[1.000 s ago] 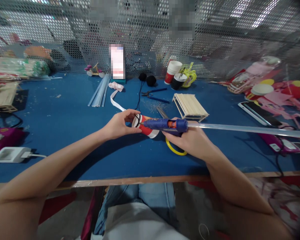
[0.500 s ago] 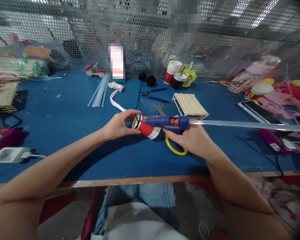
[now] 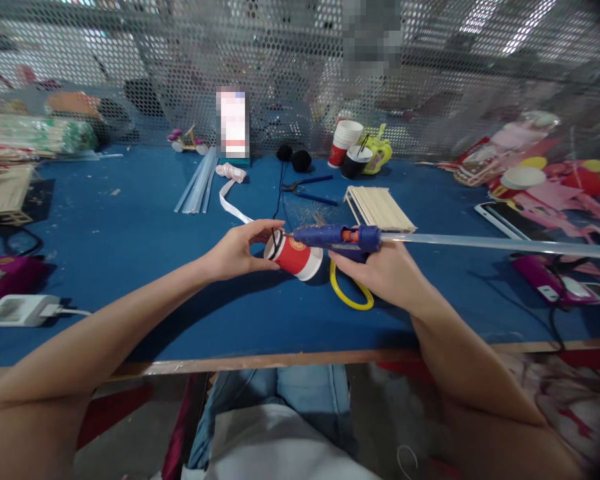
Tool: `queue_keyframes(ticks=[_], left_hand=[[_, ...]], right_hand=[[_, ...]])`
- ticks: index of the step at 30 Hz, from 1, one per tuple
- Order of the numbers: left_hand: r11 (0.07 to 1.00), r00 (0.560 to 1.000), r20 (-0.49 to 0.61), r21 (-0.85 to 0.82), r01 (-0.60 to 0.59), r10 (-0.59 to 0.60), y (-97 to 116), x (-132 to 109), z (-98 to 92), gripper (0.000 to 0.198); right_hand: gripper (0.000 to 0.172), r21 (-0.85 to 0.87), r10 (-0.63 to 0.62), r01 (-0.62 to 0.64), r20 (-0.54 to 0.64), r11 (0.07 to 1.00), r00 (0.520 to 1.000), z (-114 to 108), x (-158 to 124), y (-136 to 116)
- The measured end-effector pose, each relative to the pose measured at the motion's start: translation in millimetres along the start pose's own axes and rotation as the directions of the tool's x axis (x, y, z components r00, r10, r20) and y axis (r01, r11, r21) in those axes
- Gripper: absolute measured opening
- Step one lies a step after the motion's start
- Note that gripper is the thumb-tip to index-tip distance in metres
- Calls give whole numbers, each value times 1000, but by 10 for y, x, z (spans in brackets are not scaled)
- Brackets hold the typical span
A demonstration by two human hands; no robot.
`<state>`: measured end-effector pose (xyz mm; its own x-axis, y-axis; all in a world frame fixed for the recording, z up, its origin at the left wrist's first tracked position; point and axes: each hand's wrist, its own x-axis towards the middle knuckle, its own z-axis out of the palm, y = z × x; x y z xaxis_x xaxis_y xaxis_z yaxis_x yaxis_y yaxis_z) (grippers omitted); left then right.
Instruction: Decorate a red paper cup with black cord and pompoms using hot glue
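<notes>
A red and white paper cup (image 3: 300, 259) lies tilted on its side in my left hand (image 3: 237, 252), fingers and thumb at its rim. Black yarn (image 3: 277, 244) goes round the cup near that rim. My right hand (image 3: 387, 272) grips a blue glue gun (image 3: 337, 239), its nozzle at the cup by the yarn. A long clear glue stick (image 3: 480, 245) sticks out of the gun's back to the right. Yellow-handled scissors (image 3: 351, 300) lie below the gun, partly hidden.
Pliers (image 3: 313, 190), black yarn balls (image 3: 301, 161) and a small stick table (image 3: 381, 208) lie beyond my hands. Glue sticks (image 3: 199, 181) and white ribbon (image 3: 231, 173) are at back left. Stacked cups (image 3: 347, 141) stand behind; a phone (image 3: 503, 221) lies right.
The glue gun has shifted slightly and tilted, its nozzle a little higher over the cup. More of the cup's red side shows.
</notes>
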<state>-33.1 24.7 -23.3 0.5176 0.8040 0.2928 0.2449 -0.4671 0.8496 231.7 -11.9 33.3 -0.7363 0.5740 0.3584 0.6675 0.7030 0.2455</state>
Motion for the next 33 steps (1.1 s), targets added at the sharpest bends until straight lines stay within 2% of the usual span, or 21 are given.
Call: queue_keyframes(ticks=[5, 8, 12, 18, 22, 29, 33], left_hand=[[1000, 1000, 5, 7, 5, -5, 18, 0, -2, 74], [1000, 1000, 3, 6, 6, -6, 25, 1, -1, 73], [1000, 1000, -5, 3, 19, -19, 12, -2, 2, 74], [994, 994, -43, 21, 105, -104, 29, -6, 11, 77], [988, 988, -59, 49, 143, -141, 54, -3, 13, 78], [988, 988, -71, 67, 140, -135, 3, -10, 10, 77], [990, 990, -70, 60, 128, -124, 5, -7, 11, 77]], right_hand=[[33, -48, -89, 89, -5, 995, 996, 7, -41, 9], [31, -5, -15, 15, 11, 1000, 1000, 15, -51, 12], [32, 143, 88, -85, -20, 986, 996, 2, -32, -19], [17, 382, 271, -267, 43, 885, 962, -47, 38, -169], [11, 448, 285, -291, 84, 845, 955, -36, 40, -196], [7, 495, 318, -347, 145, 797, 937, -3, 18, -199], [8, 448, 296, -311, 106, 838, 949, -14, 40, -196]])
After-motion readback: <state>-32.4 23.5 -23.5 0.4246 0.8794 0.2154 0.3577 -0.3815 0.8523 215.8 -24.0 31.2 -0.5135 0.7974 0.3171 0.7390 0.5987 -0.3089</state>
